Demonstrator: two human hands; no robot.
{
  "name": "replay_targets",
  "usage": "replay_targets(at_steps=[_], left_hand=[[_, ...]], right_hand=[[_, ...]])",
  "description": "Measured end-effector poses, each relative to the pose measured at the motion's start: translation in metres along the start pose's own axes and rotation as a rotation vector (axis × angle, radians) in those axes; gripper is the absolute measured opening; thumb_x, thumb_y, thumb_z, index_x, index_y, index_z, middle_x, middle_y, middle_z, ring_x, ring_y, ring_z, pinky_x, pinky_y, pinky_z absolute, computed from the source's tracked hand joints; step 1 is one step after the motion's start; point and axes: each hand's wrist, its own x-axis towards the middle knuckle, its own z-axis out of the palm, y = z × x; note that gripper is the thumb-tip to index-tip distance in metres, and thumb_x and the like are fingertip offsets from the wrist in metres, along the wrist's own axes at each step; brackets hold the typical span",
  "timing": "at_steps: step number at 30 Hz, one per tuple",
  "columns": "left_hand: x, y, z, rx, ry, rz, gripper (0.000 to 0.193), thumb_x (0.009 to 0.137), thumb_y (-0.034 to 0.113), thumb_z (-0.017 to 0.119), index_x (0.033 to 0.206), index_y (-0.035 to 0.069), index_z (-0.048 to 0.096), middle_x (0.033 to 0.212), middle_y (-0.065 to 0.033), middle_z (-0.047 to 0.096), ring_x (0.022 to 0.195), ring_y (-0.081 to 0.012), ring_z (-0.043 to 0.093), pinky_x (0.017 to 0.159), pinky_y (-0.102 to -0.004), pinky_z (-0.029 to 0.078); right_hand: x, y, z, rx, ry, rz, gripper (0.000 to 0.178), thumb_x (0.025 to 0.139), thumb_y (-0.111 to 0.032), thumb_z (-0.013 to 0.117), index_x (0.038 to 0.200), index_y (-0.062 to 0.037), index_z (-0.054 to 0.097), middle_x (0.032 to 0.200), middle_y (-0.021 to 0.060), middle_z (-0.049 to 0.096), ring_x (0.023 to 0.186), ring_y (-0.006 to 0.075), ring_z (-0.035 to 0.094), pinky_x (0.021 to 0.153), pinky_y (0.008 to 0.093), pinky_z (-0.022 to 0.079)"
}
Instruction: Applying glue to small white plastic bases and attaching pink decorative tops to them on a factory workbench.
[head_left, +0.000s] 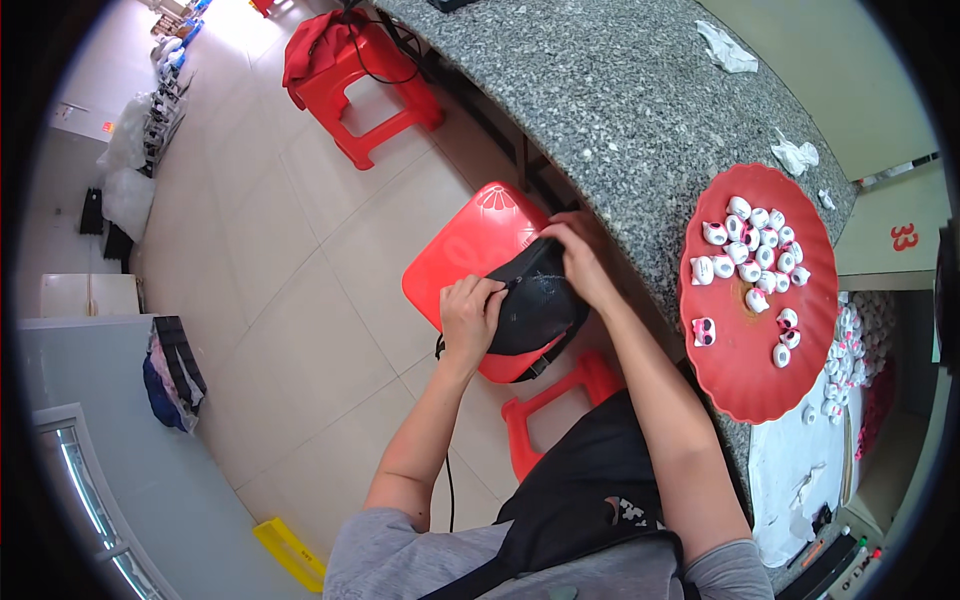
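Observation:
A small black bag (535, 305) with a strap and a buckle lies on a red plastic stool (450, 245) in front of me. Pale streaks mark its dark surface. My left hand (472, 318) is closed at the bag's left upper edge, thumb and fingertips pinching its rim. At the far right corner, my right hand (582, 258) has its bent fingers gripping the bag's edge; part of these fingers is hidden behind the bag. A thin black cord hangs below my left forearm.
To my right, a scalloped red tray (735, 390) on a speckled granite counter (610, 120) holds several small white animal-head pieces. Crumpled white tissues (728, 48) lie farther back. Another red stool (350, 85) stands at the far left, and a yellow object (290, 553) lies near the grey cabinet (130, 440).

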Motion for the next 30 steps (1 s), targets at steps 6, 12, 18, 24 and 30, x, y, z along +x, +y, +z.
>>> replay_targets(at_steps=[6,12,18,24,30], left_hand=[[-0.009,-0.002,-0.003,-0.009,0.045,-0.01,0.007,0.065,0.008,0.061,0.069,0.006,0.056,0.064,-0.0041,0.05,0.063,-0.0192,0.049,0.063,-0.0293,0.032],[-0.077,-0.044,-0.017,0.048,0.075,-0.264,0.006,0.066,0.009,0.061,0.068,0.006,0.056,0.063,-0.0026,0.051,0.065,-0.0168,0.049,0.065,-0.0287,0.029],[-0.085,-0.044,-0.02,-0.026,0.114,-0.336,0.006,0.068,0.011,0.061,0.07,0.007,0.056,0.064,-0.0027,0.051,0.065,-0.0172,0.049,0.066,-0.028,0.029],[-0.096,-0.061,-0.015,0.03,0.095,-0.339,0.008,0.068,0.013,0.061,0.07,0.007,0.057,0.064,-0.0024,0.051,0.065,-0.0163,0.049,0.064,-0.0283,0.03],[-0.118,-0.091,0.01,-0.47,0.044,-0.846,0.016,0.068,0.012,0.058,0.083,0.007,0.059,0.071,-0.0043,0.054,0.072,-0.0179,0.051,0.074,-0.0325,0.035]], right_hand=[[-0.004,-0.015,0.001,-0.06,-0.174,-0.281,0.015,0.059,0.0,0.057,0.073,-0.0044,0.055,0.076,0.0073,0.053,0.078,0.0237,0.05,0.073,0.033,0.039],[-0.013,0.006,0.01,-0.045,-0.113,-0.206,0.013,0.058,0.001,0.057,0.07,-0.0048,0.054,0.072,0.0063,0.053,0.076,0.023,0.049,0.073,0.0331,0.037],[-0.018,-0.049,0.021,-0.114,-0.172,-0.343,0.02,0.056,-0.006,0.059,0.076,-0.0072,0.055,0.083,0.0043,0.052,0.086,0.0218,0.047,0.079,0.0353,0.034],[-0.031,-0.063,0.048,-0.206,-0.337,-0.395,0.006,0.065,-0.01,0.051,0.069,-0.0073,0.055,0.075,0.0039,0.051,0.082,0.0185,0.047,0.081,0.0322,0.033],[-0.036,-0.069,0.042,-0.259,-0.347,-0.329,0.014,0.067,-0.009,0.049,0.078,-0.0067,0.056,0.081,0.0052,0.051,0.087,0.0199,0.046,0.083,0.0315,0.031]])
